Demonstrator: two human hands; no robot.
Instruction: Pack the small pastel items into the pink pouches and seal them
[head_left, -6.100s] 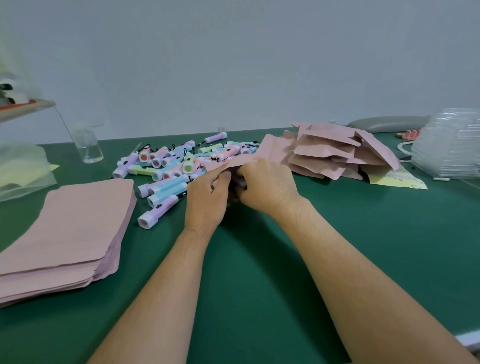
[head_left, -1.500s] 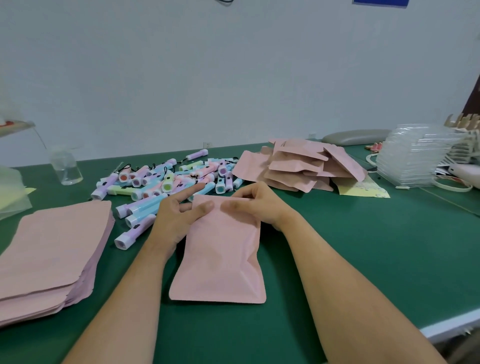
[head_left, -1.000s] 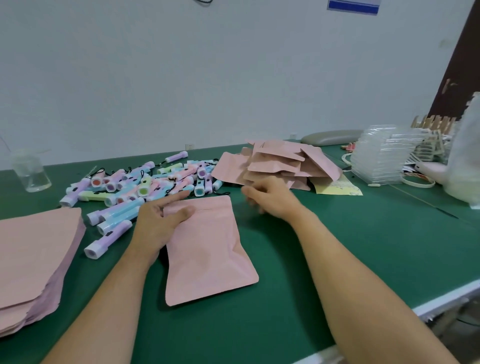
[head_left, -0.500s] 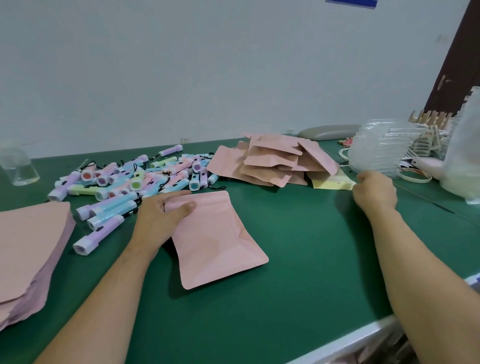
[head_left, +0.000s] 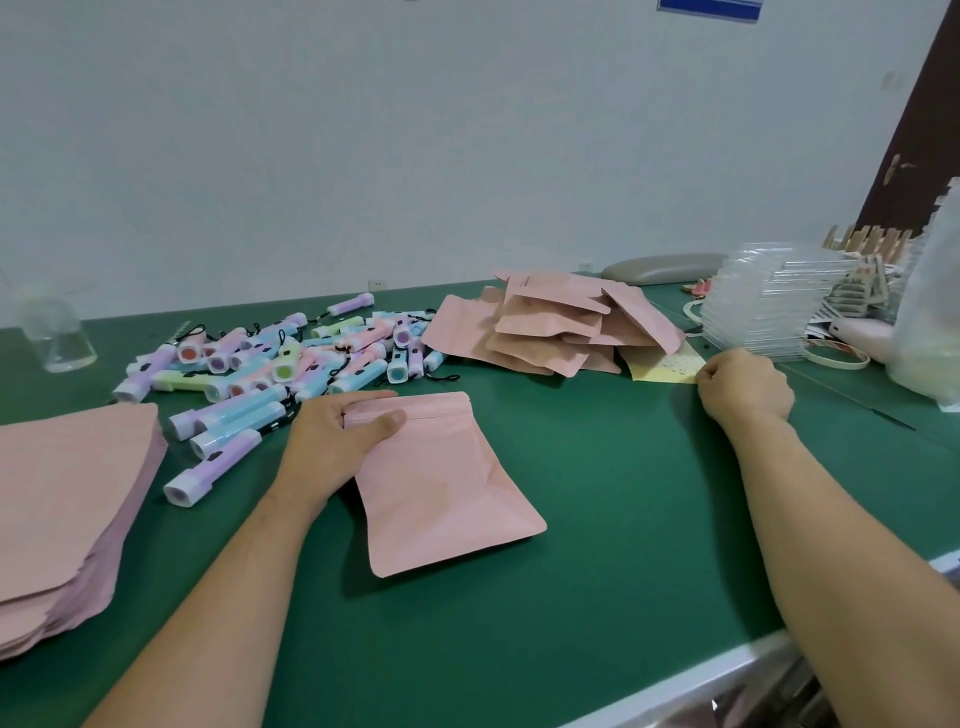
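A pink pouch (head_left: 447, 483) lies flat on the green table in front of me, bulging slightly. My left hand (head_left: 332, 441) grips its top left corner, thumb on top along the seal strip and fingers underneath. Behind it lies a heap of small pastel flashlight-shaped items (head_left: 291, 358) in purple, blue, pink and green. My right hand (head_left: 743, 389) is far to the right, its fingers curled and pinching the right corner of a yellow sheet (head_left: 660, 366). A thick stack of flat pink pouches (head_left: 62, 493) sits at the left.
A pile of filled pink pouches (head_left: 556, 327) sits at the back centre. Stacked clear plastic trays (head_left: 774, 306) and a white bag stand at the right. A glass jar (head_left: 52, 332) is at the back left. The table's white front edge (head_left: 675, 691) runs near my right forearm.
My right hand left the pouch's top and swung right to the yellow sheet. My left hand stayed on the pouch's top corner, and the pouch turned slightly.
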